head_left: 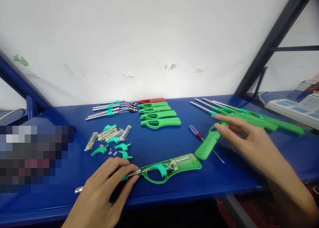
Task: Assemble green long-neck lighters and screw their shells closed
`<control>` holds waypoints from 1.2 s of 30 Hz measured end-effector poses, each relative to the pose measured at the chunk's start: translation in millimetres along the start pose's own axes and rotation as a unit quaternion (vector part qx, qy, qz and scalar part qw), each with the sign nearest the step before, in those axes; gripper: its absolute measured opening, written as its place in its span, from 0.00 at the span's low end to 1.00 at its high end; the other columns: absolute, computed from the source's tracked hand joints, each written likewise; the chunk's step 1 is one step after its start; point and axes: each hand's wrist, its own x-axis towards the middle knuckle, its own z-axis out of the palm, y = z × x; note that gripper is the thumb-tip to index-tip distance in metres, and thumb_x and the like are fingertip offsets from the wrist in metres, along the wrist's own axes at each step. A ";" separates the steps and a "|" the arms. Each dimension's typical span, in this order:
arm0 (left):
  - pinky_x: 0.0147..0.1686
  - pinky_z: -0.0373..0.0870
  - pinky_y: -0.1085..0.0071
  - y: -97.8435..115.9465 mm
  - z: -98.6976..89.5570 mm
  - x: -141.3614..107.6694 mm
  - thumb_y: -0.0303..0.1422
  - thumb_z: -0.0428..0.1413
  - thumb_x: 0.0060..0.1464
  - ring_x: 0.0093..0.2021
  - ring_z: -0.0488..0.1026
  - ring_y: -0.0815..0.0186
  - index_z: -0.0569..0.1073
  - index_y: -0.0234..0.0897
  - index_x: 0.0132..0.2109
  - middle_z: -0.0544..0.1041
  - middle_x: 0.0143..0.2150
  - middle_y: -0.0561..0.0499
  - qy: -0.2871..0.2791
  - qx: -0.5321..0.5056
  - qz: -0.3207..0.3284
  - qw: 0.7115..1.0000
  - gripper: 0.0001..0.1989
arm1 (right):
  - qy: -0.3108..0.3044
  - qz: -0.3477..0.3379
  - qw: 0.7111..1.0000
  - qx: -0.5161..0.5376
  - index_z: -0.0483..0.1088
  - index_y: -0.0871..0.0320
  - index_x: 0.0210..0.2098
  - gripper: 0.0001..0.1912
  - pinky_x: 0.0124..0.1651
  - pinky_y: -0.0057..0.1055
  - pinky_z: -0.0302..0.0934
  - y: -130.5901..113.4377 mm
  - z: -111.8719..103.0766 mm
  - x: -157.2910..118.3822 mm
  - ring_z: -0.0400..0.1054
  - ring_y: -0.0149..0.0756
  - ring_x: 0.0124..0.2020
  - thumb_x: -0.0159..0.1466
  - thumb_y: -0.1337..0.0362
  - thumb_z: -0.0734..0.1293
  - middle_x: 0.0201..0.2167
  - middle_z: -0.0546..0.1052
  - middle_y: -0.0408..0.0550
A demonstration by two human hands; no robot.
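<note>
My left hand (104, 191) is closed, pinching the metal tube (134, 172) of a long-nosed gas lighter near the front edge of the table. The lighter's green lower casing half (195, 165) lies with its inside up, and a clear fuel tank (183, 160), a teal trigger (160, 170) and wires sit in it. My right hand (239, 131) is closed on the narrow end of another green casing half (209, 143), whose wide end is beside the tank end. Behind that piece lies a screwdriver (195, 131), partly covered by it.
At the left lie several clear tanks (109, 133) and teal triggers (99, 150), with metal tubes (106, 109) behind them. Green casing halves (161, 121) and a red one (152, 101) are lined up at the back. Lighters (264, 121) lie right, before a white device (294, 110).
</note>
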 end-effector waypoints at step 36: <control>0.53 0.75 0.71 -7.2 1.8 -6.3 0.40 0.57 0.78 0.49 0.80 0.65 0.79 0.48 0.54 0.81 0.51 0.55 0.017 0.038 -0.026 0.999 0.07 | -0.050 -0.027 0.995 -0.085 0.83 0.47 0.46 0.17 0.40 0.44 0.71 8.9 8.5 -5.4 0.82 0.50 0.37 0.71 0.43 0.69 0.36 0.87 0.46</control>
